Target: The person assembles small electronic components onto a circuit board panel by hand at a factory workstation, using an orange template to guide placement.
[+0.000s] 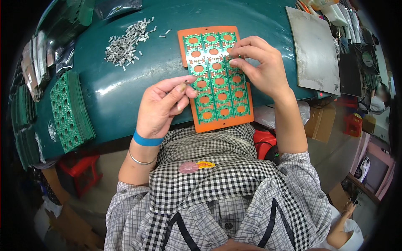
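Observation:
A green circuit-board panel (pixel 213 92) with rows of ring-shaped boards lies on an orange plate (pixel 222 126), at the table's front edge. Through the rings' oval holes the orange shows. My left hand (pixel 159 104), a blue band and a bangle at its wrist, is closed in a pinch at the panel's left edge. Something tiny and dark shows at its fingertips, too small to name. My right hand (pixel 268 69) is over the panel's upper right, thumb and fingers curled together at the boards. What they hold, if anything, is hidden.
A pile of small silvery pieces (pixel 127 44) lies on the green table (pixel 167 54), left of the panel. Stacked green circuit panels (pixel 69 111) stand at the left. A grey flat board (pixel 314 50) lies at the right. Red stools (pixel 79 171) are below the table.

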A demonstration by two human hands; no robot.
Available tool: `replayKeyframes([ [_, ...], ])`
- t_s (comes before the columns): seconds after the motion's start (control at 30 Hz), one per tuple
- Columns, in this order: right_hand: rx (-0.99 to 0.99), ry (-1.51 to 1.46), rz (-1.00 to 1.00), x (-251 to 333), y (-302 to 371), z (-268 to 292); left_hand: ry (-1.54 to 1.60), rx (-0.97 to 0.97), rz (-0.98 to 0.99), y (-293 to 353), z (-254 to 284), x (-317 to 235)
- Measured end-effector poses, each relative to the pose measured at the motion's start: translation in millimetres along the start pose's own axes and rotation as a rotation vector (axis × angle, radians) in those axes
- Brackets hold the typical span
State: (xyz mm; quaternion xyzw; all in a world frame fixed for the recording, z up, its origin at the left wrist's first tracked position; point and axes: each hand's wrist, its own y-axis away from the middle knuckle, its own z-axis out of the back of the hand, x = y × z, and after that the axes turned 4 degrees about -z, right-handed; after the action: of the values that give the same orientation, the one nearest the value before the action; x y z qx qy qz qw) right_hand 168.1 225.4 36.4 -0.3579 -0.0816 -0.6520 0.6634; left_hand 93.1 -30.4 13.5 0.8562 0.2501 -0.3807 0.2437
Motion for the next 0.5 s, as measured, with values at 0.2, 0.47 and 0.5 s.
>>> replayKeyframes([
  [0.2, 0.035, -0.351, -0.022, 53, -3, -24, -0.015, 0.038, 0.001, 2, -7, 1],
  [0.47, 0.087, -0.369, 0.104, 51, -3, -31, 0.086, 0.070, 0.080, 5, -11, 1],
  [0.5, 0.092, -0.372, 0.078, 51, -2, -30, 0.046, 0.064, 0.066, 6, -13, 1],
])
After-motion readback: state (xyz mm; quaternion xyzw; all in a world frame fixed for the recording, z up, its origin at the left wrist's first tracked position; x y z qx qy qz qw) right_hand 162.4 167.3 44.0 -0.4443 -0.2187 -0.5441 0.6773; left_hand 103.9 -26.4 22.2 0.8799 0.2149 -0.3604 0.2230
